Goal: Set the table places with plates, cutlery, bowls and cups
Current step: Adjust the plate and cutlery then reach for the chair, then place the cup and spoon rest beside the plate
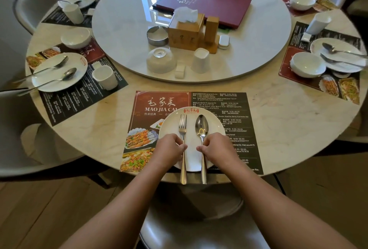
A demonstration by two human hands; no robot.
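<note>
A white plate (pixel 191 127) lies on the printed placemat (pixel 157 101) at the near table edge. Across the plate lie a fork (pixel 182 127) and a spoon (pixel 201 127), their handles reaching past the table edge towards me. My left hand (pixel 170 148) pinches the fork's handle. My right hand (pixel 216 147) pinches the spoon's handle. On the turntable just beyond stand an upside-down white bowl (pixel 161 60), an upside-down white cup (pixel 200 60) and a small white cutlery rest (pixel 179 70).
The round marble table (pixel 288 121) carries a turntable (pixel 123 29) with a tissue box (pixel 186 29), metal ashtrays and a maroon menu (pixel 209 4). Set places with plates, bowls and cups lie left and right. A chair (pixel 199 234) stands below me.
</note>
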